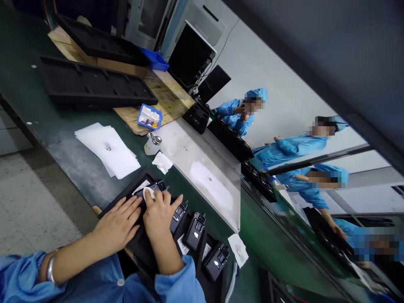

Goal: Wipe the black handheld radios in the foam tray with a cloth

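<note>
A black tray (109, 207) on the green bench holds several small black devices in a row, such as one (178, 215) and another (195, 229). My left hand (118, 225) lies flat with fingers stretched out over the tray's near end, steadying a black device (158, 185). My right hand (160, 210) is closed on a small white wipe (149, 193), pressing it against that same device. A metal bracelet shows on my left wrist.
White paper sheets (107, 147), a small dispenser bottle (153, 143) and a crumpled wipe (162, 162) lie beyond the tray. A metal plate (202, 164), a blue bin (150, 117) and empty black trays (94, 82) lie farther off. People in blue coats (240, 111) work at the right.
</note>
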Demonstrator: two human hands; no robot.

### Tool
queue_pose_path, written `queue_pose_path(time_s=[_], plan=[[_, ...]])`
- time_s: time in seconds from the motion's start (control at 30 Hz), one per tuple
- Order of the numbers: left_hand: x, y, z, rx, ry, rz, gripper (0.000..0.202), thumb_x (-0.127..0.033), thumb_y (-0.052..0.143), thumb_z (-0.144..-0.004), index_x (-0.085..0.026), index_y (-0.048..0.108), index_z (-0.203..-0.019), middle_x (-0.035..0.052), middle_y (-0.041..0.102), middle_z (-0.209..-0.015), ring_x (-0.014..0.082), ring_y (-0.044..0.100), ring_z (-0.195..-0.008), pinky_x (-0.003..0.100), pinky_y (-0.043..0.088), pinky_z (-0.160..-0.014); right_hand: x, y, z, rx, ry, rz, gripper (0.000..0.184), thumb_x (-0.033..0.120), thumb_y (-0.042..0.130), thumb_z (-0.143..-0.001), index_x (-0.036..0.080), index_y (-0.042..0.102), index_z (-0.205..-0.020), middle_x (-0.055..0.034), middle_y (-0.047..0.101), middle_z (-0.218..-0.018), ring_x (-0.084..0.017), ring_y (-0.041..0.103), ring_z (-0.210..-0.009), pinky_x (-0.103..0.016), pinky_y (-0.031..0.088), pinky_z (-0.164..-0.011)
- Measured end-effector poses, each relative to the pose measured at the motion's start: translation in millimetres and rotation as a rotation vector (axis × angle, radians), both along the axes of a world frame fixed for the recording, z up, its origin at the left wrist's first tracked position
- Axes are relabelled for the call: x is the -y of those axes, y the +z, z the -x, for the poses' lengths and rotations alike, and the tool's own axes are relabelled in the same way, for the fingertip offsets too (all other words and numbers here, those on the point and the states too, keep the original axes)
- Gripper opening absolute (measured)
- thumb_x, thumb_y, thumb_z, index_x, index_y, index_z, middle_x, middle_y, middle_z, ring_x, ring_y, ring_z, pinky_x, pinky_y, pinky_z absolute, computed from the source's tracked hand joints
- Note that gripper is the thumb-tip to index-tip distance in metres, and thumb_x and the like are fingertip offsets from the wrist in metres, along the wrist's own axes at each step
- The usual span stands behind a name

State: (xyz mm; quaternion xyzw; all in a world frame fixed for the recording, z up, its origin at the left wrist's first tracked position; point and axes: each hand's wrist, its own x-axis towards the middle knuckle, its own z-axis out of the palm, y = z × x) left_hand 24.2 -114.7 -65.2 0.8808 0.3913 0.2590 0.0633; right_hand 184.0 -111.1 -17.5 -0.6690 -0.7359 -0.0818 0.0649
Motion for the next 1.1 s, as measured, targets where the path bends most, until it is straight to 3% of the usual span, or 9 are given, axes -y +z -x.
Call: queue_pose_path(time_s=[0.2,0.4,0.57,0.8,1.1], plan=[[0,-1.2,-1,-0.001,-0.014,-0.003,0.039,-0.029,0.05,-0.093,-0.014,0.066,-0.125,0.0111,0.056,-0.146,0.0263,0.048,-0.137,0.043,0.031,-0.117,12,-1.6,3,0.014,-0.054,-0.01,0.038,0.016,0.059,-0.09,0.027,0.065,-0.126,-0.007,0.067,-0.105,-0.028,0.05,-0.104,-0.074,0.006,-0.109],[-4,-0.1,1,-0.033,-0.026,-0.014,0.037,-0.029,0.048,-0.093,-0.011,0.07,-0.118,0.0137,0.057,-0.144,0.0272,0.05,-0.136,0.044,0.029,-0.118,-4,1.2,10,0.029,-0.017,0.018,0.034,0.022,0.054,-0.095,0.026,0.063,-0.127,-0.0076,0.066,-0.101,-0.028,0.049,-0.103,-0.075,0.008,-0.108],[-3,-1.3,0,0.004,-0.025,-0.019,0.038,-0.028,0.043,-0.096,-0.01,0.073,-0.111,0.0145,0.057,-0.144,0.0269,0.049,-0.137,0.042,0.027,-0.118,4,3.7,6,0.035,-0.07,0.032,0.036,0.018,0.057,-0.091,0.02,0.064,-0.127,-0.009,0.066,-0.1,-0.028,0.049,-0.101,-0.072,0.009,-0.11],[-4,0.3,0,-0.028,-0.02,-0.03,0.04,-0.03,0.044,-0.095,-0.011,0.07,-0.12,0.013,0.06,-0.141,0.0266,0.051,-0.135,0.043,0.029,-0.117,-16,1.4,14,0.044,0.0,0.029,0.035,0.021,0.051,-0.096,0.019,0.063,-0.129,-0.0099,0.065,-0.101,-0.029,0.048,-0.102,-0.074,0.008,-0.109],[-3,2.5,-1,0.009,-0.006,-0.01,0.038,-0.029,0.042,-0.097,-0.011,0.073,-0.109,0.0133,0.058,-0.143,0.0265,0.049,-0.136,0.043,0.031,-0.116,24,-4.1,-7,0.056,-0.023,0.007,0.044,0.012,0.056,-0.088,0.02,0.061,-0.131,-0.01,0.066,-0.104,-0.028,0.049,-0.102,-0.071,0.01,-0.11]])
